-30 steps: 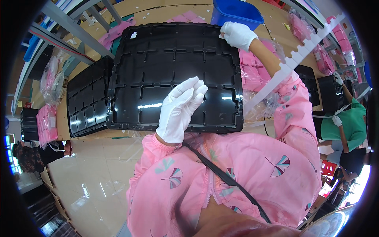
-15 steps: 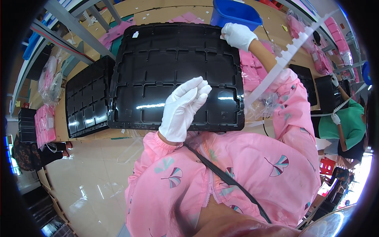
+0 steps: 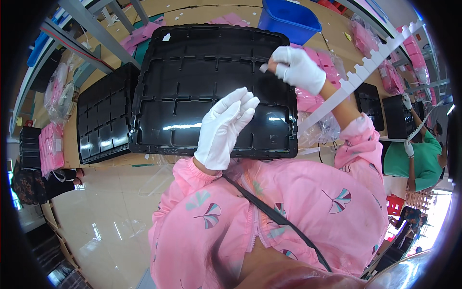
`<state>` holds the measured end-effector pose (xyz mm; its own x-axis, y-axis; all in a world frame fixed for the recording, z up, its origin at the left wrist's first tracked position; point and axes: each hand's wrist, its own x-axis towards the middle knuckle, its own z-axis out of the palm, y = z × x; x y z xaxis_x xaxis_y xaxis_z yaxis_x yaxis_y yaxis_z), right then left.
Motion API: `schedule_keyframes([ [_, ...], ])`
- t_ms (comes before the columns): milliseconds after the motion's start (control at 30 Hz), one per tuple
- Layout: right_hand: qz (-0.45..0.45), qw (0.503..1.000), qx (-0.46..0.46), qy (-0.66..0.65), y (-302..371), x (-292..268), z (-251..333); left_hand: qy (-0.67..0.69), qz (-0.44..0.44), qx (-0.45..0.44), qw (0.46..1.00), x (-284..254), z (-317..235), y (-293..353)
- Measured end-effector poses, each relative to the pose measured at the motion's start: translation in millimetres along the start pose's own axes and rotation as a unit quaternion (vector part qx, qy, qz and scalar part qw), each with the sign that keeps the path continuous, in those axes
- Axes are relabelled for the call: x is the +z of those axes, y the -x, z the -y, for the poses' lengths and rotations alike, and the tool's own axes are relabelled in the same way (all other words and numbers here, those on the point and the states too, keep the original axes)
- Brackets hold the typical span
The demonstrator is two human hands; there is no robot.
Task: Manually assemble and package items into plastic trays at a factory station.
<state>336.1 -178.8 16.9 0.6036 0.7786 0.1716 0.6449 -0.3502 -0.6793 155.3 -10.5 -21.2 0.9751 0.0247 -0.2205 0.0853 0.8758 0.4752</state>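
Observation:
A large black plastic tray (image 3: 192, 79) with raised ribs lies in front of me, a small white tag (image 3: 166, 37) near its far left corner. My right hand (image 3: 301, 71), in a white glove with bare fingertips, is above the tray's right side, pinching a small white piece (image 3: 263, 68). Over the tray's near middle is my gloved left hand (image 3: 224, 127). Its fingers are pressed together and cupped; anything inside is hidden. A white notched strip (image 3: 370, 65) slants across in front of my right forearm; what holds it cannot be told.
Another black tray (image 3: 107, 113) leans at the left. A blue bin (image 3: 288, 21) stands behind, with pink wrapped packs (image 3: 313, 60) right of the large tray. Metal posts (image 3: 98, 33) rise at the far left. A person in green (image 3: 416, 161) handles black trays at the right.
My right hand has come from the tray's far right corner nearer and inward, and the small white piece now shows at its fingertips. My left hand has barely moved.

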Motion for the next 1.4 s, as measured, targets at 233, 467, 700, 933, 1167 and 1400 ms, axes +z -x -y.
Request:
schedule_keyframes([
  [233, 0.109, 0.988, -0.089, 0.064, -1.5, 47.5, 70.3, -0.054, -0.017, 0.042, 0.998, 2.6, 0.1, -2.9],
  [467, 0.079, 0.984, 0.018, -0.156, -102.5, 43.8, 62.1, -0.006, -0.050, 0.111, 0.993, -9.7, -35.9, 8.4],
  [700, -0.004, 0.990, -0.035, 0.134, -231.8, 103.8, 15.7, -0.007, -0.053, 0.126, 0.991, -30.5, -52.6, 28.6],
  [933, 0.050, 0.963, 0.011, 0.265, -254.8, 128.8, 33.5, 0.015, -0.048, 0.122, 0.991, -36.6, -57.4, 39.8],
  [1167, 0.063, 0.933, 0.026, 0.353, -252.3, 126.3, 56.0, 0.028, -0.039, 0.108, 0.993, -37.5, -59.3, 43.0],
  [1400, 0.070, 0.921, 0.024, 0.383, -252.6, 127.7, 53.9, 0.029, -0.019, 0.087, 0.996, -38.1, -62.7, 43.8],
])
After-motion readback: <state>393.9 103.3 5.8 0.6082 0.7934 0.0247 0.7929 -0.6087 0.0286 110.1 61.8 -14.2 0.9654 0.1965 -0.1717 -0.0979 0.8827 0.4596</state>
